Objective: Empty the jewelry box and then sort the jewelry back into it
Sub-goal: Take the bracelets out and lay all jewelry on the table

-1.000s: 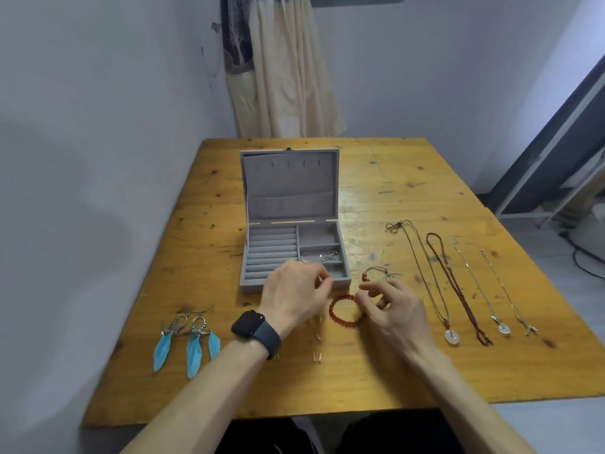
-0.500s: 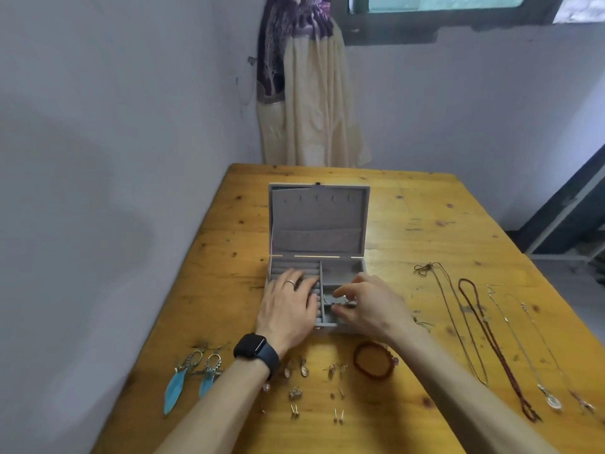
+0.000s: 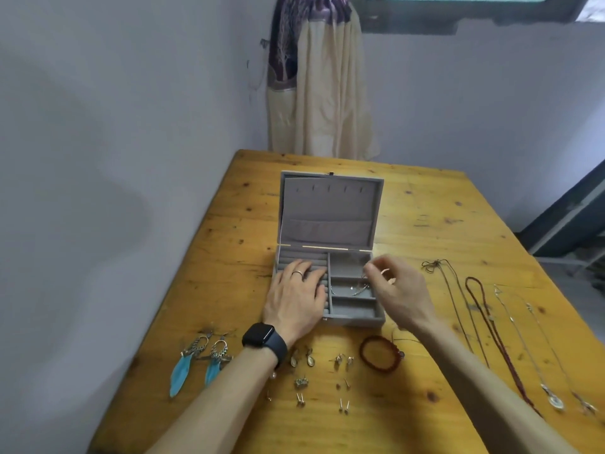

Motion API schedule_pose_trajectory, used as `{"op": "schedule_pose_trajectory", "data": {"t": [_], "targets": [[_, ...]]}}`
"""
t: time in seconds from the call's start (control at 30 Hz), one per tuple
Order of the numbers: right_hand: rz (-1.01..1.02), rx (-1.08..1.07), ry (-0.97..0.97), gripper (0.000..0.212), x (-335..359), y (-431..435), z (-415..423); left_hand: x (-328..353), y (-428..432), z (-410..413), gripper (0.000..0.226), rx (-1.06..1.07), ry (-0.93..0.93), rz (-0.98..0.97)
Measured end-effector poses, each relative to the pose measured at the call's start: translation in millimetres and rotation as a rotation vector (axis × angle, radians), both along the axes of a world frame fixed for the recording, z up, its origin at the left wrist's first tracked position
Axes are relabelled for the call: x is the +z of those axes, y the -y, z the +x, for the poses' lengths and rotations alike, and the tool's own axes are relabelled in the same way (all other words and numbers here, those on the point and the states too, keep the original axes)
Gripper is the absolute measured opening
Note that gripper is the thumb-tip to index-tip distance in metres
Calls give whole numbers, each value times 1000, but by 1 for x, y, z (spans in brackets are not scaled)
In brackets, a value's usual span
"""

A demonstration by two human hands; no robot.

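Here, in the head view: a yellow wooden table [image 3: 425,208] is seen from above, set against grey walls.
Jewelry box: the grey jewelry box [image 3: 353,321] is stood open at the middle of the table, its lid raised at the far side. Ring rolls are set in its left half and three compartments in its right.
Left hand: the left hand [image 3: 296,299] is laid flat on the ring rolls, fingers straight and slightly apart. A black watch [image 3: 262,337] is worn on the wrist.
Right hand: the right hand [image 3: 401,290] is held above the right compartments. Its fingers [image 3: 371,270] are curled and drawn together on a thin silver piece [image 3: 358,290], whose lower end lies in the middle compartment. Its kind cannot be told.
Feather earrings: two blue feather earrings [image 3: 196,365] are laid near and left of the box.
Small earrings: small earrings [image 3: 320,378] are set out in rows between the forearms.
Bracelet: a red bead bracelet [image 3: 379,353] is laid just near the box's right corner.
Necklaces: four necklaces [image 3: 491,322] are stretched out at the right, well apart from the box.
Curtain: a curtain [image 3: 320,77] is hung at the far wall.
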State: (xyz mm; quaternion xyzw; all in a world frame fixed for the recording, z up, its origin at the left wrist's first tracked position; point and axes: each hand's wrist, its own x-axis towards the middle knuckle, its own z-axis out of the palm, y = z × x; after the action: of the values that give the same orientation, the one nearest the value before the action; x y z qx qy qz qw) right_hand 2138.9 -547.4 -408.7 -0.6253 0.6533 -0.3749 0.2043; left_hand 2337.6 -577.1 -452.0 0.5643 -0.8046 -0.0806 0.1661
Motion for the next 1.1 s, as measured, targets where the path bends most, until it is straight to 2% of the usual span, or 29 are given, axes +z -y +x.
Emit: {"op": "schedule_pose_trajectory", "data": {"t": [0.1,0.2,0.37,0.5,0.57,0.67,0.8,0.93,1.0,1.1], "targets": [[11,-70,281,17,22,-16,-11,3,3,-3,42,-18,21,-7],[5,-98,458,17,29,-35,-24,10,7,-9,37,-53,41,-61],[24,-186,590,19,16,-70,-37,31,17,-28,24,-116,53,-72],[67,-257,634,20,-7,-98,-42,44,24,-54,24,-167,237,-22],[74,-281,627,20,-16,-110,-44,47,27,-67,21,-149,256,37],[94,-284,512,17,-24,-125,-49,48,29,-82,19,-138,289,89],[119,-255,297,11,-22,-141,-61,45,25,-95,13,-140,370,61],[169,-206,240,10,-19,-150,-71,48,21,-97,15,-171,419,64],[207,-156,220,10,-16,-153,-71,50,20,-92,16,-165,337,123],[283,-27,152,11,-7,-154,-69,53,16,-83,15,-125,70,252]]}}
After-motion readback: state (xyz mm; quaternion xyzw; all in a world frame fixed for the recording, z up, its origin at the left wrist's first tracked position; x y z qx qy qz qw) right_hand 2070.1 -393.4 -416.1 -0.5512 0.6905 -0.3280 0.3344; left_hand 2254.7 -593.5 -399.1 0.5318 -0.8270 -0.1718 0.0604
